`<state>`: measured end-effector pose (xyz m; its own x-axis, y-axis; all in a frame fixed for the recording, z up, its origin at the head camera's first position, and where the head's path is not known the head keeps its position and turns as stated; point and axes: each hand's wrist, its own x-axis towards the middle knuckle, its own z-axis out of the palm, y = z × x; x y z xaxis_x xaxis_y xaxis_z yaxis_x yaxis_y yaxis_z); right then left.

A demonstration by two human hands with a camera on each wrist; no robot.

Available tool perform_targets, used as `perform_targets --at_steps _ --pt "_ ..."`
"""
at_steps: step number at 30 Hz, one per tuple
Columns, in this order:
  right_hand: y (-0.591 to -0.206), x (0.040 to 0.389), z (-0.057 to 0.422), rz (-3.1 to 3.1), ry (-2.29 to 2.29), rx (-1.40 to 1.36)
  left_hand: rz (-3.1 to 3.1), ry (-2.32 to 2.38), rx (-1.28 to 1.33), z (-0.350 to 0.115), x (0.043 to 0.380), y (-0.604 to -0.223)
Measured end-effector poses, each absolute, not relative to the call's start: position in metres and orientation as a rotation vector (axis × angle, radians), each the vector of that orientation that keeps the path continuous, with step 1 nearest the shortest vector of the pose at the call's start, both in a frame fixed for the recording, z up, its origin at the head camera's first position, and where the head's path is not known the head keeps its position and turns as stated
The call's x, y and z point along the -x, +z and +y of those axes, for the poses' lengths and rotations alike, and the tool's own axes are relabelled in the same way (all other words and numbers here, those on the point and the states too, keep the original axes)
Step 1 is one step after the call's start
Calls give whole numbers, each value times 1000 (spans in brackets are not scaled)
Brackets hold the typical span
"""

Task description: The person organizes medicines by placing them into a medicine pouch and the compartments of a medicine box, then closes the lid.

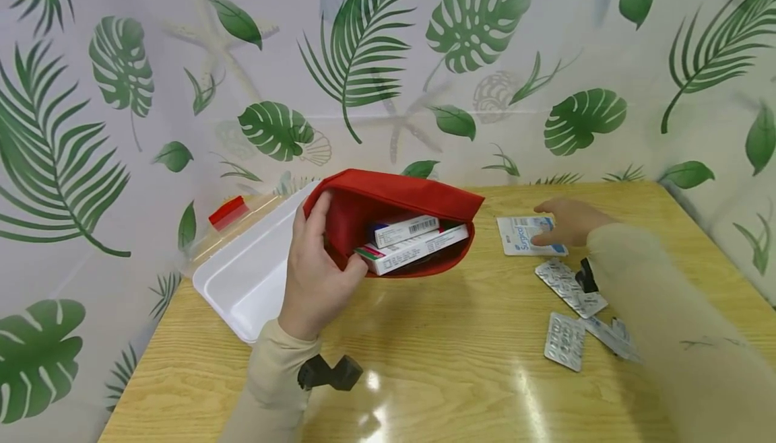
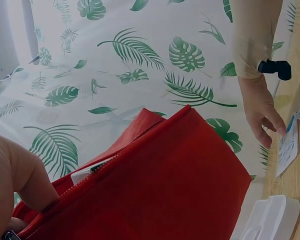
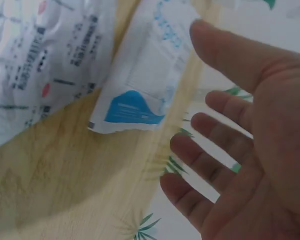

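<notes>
I saw left hand (image 1: 318,278) grip red pouch (image 1: 406,190) with curled fingers, boxes (image 1: 418,251) inside. Right hand (image 1: 570,221) hovered far right, fingers spread, empty, by white packet (image 1: 512,237); blister packs (image 1: 565,342) nearer.

Blue letters (image 1: 525,235) reading "Surgic", the ending unclear, stand on the white packet (image 1: 514,237).

We see a wooden table (image 1: 455,342), a packet (image 1: 516,241) on it, pill sheets (image 1: 564,342) nearer us than the packet, a tray (image 1: 245,281) well left of the packet
</notes>
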<state>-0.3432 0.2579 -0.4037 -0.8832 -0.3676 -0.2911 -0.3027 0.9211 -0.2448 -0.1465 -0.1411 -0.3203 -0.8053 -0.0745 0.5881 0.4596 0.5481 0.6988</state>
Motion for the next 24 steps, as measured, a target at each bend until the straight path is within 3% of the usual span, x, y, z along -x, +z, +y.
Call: perform_targets --at_steps 24 --pt "-419 353 244 2709 -217 329 -2229 -1229 335 -137 146 -321"
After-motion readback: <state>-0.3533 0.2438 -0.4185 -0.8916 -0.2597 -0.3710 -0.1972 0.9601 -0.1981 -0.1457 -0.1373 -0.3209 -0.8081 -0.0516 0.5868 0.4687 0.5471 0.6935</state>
